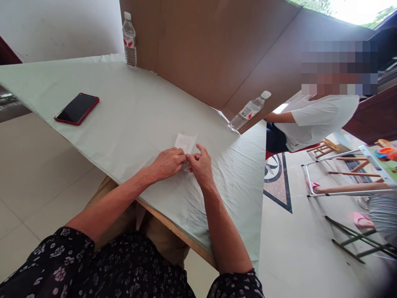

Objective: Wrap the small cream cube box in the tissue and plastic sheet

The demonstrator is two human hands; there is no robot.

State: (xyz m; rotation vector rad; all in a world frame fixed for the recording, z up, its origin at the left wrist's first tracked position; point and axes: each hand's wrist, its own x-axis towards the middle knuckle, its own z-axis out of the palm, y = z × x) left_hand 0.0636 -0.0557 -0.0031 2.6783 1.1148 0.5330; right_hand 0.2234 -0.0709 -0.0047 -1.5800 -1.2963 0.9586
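A small white sheet of paper point(185, 142) lies on the pale green table cover point(130, 111). My left hand point(169, 162) has its fingers curled and pinches the paper's near edge. Right beside it, fingertips touching, my right hand point(201, 166) pinches the same edge with bent fingers. Part of the paper is hidden under both hands.
A red-cased phone point(77, 108) lies at the left of the table. One water bottle point(129, 39) stands at the far edge, another bottle point(249, 110) stands by a cardboard screen point(217, 49). A person in a white shirt point(316, 118) sits at the right; folding chairs point(356, 240) stand beyond.
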